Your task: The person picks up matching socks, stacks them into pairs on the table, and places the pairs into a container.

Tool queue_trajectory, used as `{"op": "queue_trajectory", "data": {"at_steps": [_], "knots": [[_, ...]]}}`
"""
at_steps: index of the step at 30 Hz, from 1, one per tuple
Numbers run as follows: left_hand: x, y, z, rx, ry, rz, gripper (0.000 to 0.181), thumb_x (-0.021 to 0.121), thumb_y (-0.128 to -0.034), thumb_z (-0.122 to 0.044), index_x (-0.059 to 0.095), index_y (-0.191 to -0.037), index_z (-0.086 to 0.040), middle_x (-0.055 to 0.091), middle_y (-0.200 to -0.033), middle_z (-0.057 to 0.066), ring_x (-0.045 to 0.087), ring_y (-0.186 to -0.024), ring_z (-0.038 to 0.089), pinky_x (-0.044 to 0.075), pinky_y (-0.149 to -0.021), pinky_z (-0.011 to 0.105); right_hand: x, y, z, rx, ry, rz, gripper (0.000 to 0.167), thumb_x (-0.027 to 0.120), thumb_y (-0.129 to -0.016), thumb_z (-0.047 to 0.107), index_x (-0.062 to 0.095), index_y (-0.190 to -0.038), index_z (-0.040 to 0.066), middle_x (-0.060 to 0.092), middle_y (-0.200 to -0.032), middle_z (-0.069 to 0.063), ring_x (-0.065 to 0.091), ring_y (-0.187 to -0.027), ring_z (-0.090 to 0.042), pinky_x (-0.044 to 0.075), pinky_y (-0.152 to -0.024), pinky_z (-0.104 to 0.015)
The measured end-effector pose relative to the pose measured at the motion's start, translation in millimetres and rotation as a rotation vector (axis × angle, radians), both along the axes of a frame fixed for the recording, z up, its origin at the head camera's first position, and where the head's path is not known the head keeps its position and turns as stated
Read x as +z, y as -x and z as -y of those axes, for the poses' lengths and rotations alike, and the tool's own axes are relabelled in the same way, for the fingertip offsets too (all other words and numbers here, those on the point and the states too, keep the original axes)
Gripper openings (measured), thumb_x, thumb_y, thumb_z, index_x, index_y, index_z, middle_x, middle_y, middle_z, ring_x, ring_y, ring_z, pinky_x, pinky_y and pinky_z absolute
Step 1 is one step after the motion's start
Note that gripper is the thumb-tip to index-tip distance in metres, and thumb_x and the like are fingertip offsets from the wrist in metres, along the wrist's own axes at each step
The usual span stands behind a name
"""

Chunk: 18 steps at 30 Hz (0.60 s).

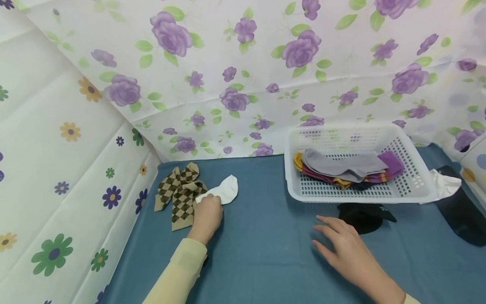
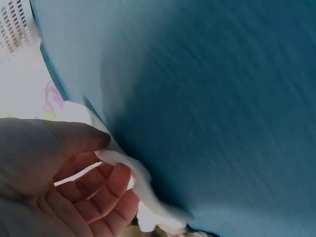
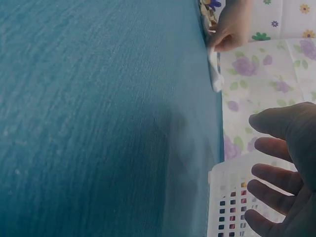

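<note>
My left hand [image 1: 208, 215] pinches the cuff end of a white sock [image 1: 228, 190] at the left of the blue cloth. In the left wrist view, thumb and fingertips hold the edge of the white sock [image 2: 140, 180]. Brown-and-tan checkered socks [image 1: 183, 202] lie right beside that hand. With fingers spread and nothing held, my right hand [image 1: 343, 249] hovers over the cloth, nearest a black sock [image 1: 360, 221] in front of the basket. The right wrist view shows the right hand [image 3: 284, 173] with its fingers apart.
A white perforated basket [image 1: 364, 199] at the back right holds folded grey, purple, yellow and dark red socks [image 1: 343, 165]. To its right lie another white sock [image 1: 447, 185] and a long black sock [image 1: 461, 217]. Flower-printed sheets [image 1: 212, 55] bound the back and left sides.
</note>
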State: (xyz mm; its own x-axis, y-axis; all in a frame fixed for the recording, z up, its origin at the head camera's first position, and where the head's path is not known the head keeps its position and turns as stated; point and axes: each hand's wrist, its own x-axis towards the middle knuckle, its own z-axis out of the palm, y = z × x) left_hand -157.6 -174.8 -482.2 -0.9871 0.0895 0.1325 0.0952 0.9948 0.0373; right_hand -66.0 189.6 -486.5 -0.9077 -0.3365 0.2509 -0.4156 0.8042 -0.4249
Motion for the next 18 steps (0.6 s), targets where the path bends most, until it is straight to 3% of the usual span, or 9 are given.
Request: {"op": "queue_trajectory", "data": {"at_steps": [3, 8, 11, 15, 18], "knots": [[1.2, -3.0, -7.5, -0.032, -0.069, 0.046, 0.024, 0.057, -0.0883, -0.009, 0.059, -0.064, -0.008, 0.049, -0.063, 0.006, 0.047, -0.053, 0.018, 0.039, -0.047, 0.032, -0.7, -1.2, 2, -0.002, -0.007, 0.024, 0.035, 0.075, -0.078, 0.037, 0.067, -0.109, 0.025, 0.056, -0.129, 0.002, 0.051, -0.118, -0.017, 0.042, -0.094, -0.048], [0.8, -13.9, -24.2, -0.086, -0.364, 0.203, 0.026, 0.046, -0.0931, -0.019, 0.051, -0.068, -0.015, 0.048, -0.07, 0.003, 0.042, -0.055, 0.016, 0.035, -0.05, 0.029, -1.7, -2.2, 5, 0.003, 0.028, 0.011, 0.04, 0.075, -0.078, 0.036, 0.063, -0.116, 0.029, 0.056, -0.129, 0.006, 0.051, -0.118, -0.015, 0.043, -0.093, -0.047], [8.1, -20.4, -38.0, -0.146, -0.489, 0.254, 0.025, 0.042, -0.094, -0.024, 0.049, -0.07, -0.017, 0.047, -0.069, 0.001, 0.043, -0.054, 0.014, 0.037, -0.048, 0.027, -0.5, -2.5, 7, 0.001, 0.072, -0.001, 0.049, 0.074, -0.079, 0.035, 0.055, -0.124, 0.033, 0.055, -0.128, 0.01, 0.052, -0.117, -0.011, 0.045, -0.093, -0.046], [26.2, -28.3, -53.8, -0.315, -0.58, 0.278, 0.021, 0.043, -0.0932, -0.021, 0.058, -0.079, -0.02, 0.054, -0.077, -0.005, 0.048, -0.061, 0.01, 0.042, -0.054, 0.024, 5.8, -1.8, 12, -0.001, 0.129, 0.016, 0.06, 0.072, -0.081, 0.036, 0.043, -0.135, 0.036, 0.053, -0.129, 0.012, 0.052, -0.117, -0.009, 0.048, -0.092, -0.041], [39.8, -33.8, -63.6, -0.46, -0.663, 0.342, 0.022, 0.043, -0.092, -0.017, 0.064, -0.086, -0.02, 0.057, -0.081, -0.006, 0.048, -0.062, 0.009, 0.042, -0.056, 0.023, 12.3, -0.2, 17, -0.005, 0.159, 0.047, 0.071, 0.071, -0.081, 0.041, 0.033, -0.142, 0.036, 0.048, -0.135, 0.009, 0.05, -0.121, -0.011, 0.048, -0.092, -0.038]]}}
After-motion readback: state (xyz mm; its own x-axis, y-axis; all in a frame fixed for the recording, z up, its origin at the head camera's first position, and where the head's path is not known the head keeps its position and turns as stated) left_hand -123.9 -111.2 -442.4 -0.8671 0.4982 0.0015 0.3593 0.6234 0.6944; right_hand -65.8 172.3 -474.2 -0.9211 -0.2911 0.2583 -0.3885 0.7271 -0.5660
